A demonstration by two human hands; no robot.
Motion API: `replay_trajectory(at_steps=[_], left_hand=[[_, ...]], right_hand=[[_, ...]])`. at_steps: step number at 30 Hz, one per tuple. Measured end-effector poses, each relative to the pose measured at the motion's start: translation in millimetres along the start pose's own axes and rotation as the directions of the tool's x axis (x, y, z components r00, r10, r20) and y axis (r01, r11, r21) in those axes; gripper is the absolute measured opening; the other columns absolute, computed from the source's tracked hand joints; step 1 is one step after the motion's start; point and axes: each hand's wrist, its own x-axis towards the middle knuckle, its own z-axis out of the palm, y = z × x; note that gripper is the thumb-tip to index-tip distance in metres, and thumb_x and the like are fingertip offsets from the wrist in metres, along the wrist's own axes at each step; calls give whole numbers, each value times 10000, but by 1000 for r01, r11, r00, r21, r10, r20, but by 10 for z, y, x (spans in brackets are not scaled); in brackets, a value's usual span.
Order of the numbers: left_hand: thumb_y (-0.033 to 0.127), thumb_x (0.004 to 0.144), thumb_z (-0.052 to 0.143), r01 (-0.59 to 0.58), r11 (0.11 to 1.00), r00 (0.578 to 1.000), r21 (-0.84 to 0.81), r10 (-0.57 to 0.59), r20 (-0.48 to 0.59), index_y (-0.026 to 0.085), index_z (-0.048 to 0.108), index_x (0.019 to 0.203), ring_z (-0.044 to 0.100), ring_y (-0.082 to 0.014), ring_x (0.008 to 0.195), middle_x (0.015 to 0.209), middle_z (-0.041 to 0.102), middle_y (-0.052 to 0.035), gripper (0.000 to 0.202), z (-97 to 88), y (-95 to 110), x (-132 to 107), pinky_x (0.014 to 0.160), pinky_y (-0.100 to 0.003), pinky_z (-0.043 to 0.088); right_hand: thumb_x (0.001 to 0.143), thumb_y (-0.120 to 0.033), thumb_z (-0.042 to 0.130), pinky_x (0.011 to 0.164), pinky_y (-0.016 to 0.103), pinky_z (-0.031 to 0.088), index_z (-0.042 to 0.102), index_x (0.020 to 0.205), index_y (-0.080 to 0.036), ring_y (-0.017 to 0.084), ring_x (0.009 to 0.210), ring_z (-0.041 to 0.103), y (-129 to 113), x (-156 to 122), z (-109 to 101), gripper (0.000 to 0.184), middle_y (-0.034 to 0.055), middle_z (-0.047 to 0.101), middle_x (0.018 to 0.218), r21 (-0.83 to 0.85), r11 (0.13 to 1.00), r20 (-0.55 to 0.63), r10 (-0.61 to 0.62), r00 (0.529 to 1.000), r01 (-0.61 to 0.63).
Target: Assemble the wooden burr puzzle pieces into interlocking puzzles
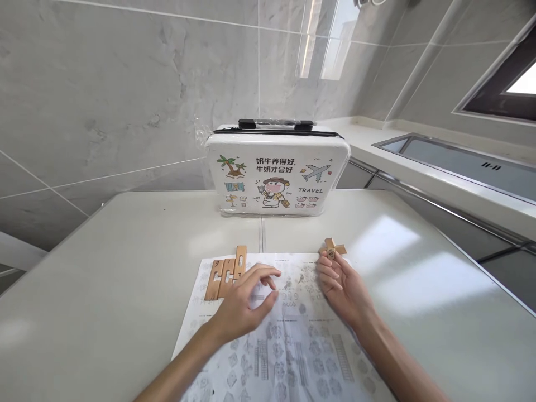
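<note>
My right hand [345, 285] pinches a small cross-shaped cluster of wooden puzzle pieces [330, 245] between thumb and fingers. A dark mark shows on the end facing me. My left hand [251, 298] hovers over the sheet with its fingers apart and nothing in them. Just left of it lie three notched wooden puzzle pieces [214, 286] side by side, with handwritten marks on them. The left hand partly hides the rightmost ones. Under both hands spreads a creased paper sheet [288, 346] printed with diagrams.
A white carry case [251, 148] with cartoon prints and a black handle stands at the back of the white table [125, 268], against the grey tiled wall. To the right runs a counter [460, 184] with a sink or glass-topped inset.
</note>
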Motion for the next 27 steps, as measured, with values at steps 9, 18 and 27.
replay_trajectory(at_steps=[9,18,27], left_hand=[[360,1050,520,99,925,982,366,-32,-185,278,629,1298,601,-277,1274,1380,651,-72,283,-445,-250,103,1100,-446,494],[528,928,694,117,892,991,436,-132,4,285,479,1526,340,-358,1554,1673,402,-96,680,-600,-476,88,1232,-550,383],[450,919,708,49,915,998,401,-57,9,280,530,1483,420,-352,1502,1551,542,-100,616,-461,-446,109,1236,-531,402]], right_hand=[[928,-250,787,344,105,359,576,985,-225,61,504,336,25,-37,23,221,-61,408,737,-138,990,14,4,1000,-2],[950,-331,751,439,198,344,511,758,-202,78,518,223,116,-93,125,334,-54,376,706,-352,928,-9,123,992,-119],[890,-361,780,479,238,294,515,812,-217,99,570,293,125,-93,135,312,-41,408,789,-449,893,17,53,998,-40]])
